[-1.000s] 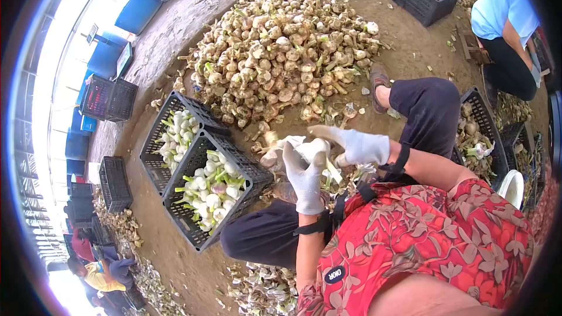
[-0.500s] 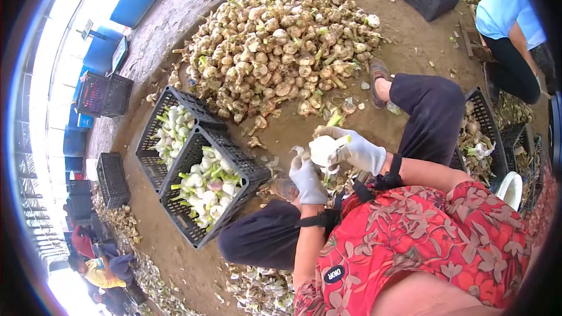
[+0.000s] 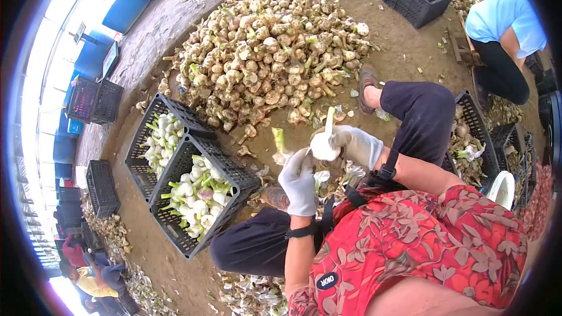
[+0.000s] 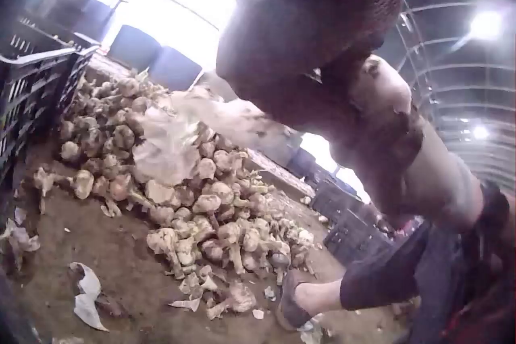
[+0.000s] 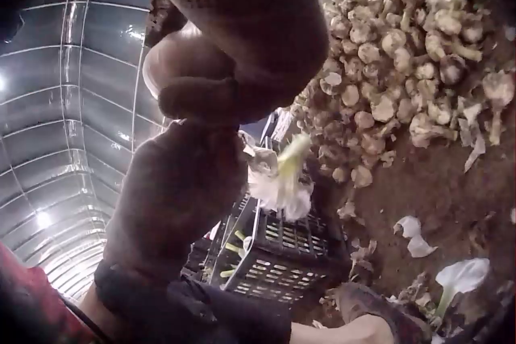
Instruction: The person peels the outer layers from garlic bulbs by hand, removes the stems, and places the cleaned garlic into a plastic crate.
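Note:
A white garlic bulb (image 3: 325,147), its pale green stem pointing up, is between my two gloved hands in the head view. My right hand (image 3: 358,145) grips it from the right, fingers curled round its side. My left hand (image 3: 300,181) has its fingers bent, with thumb and fingertips pinching at the bulb's left side. Just beyond the left hand, a strip of garlic husk with a green end (image 3: 278,142) shows above the ground. In the left wrist view the bulb (image 4: 382,86) is partly hidden by the gloves.
Two black crates of trimmed garlic (image 3: 202,196) stand at the left. A large heap of untrimmed garlic (image 3: 263,58) lies ahead. Peeled husks (image 3: 257,292) litter the ground around my legs. Another crate (image 3: 468,134) stands at the right, and a person in light blue (image 3: 506,29) bends beyond.
The bulb has turned, its stem swinging from pointing right to pointing up. My left hand has closed in on the bulb from slightly apart. The green-ended husk now shows left of the hands.

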A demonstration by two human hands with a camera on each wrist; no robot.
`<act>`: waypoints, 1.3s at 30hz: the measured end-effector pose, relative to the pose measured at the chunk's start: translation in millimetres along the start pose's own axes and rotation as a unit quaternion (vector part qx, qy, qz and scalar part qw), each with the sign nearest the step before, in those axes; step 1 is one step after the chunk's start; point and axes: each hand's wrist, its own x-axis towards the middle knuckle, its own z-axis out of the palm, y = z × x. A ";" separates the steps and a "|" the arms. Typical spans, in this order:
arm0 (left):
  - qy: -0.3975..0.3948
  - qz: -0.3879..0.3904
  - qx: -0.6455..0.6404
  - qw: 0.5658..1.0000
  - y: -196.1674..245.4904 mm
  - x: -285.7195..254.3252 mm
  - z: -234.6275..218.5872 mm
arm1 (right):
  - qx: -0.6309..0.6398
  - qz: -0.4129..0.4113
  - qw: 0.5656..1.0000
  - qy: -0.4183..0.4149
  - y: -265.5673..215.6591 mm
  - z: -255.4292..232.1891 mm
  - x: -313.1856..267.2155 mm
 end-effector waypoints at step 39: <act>-0.549 -0.049 0.207 0.808 17.7 53.8 -27.8 | -0.737 0.130 0.602 0.277 129.3 -331.0 242.8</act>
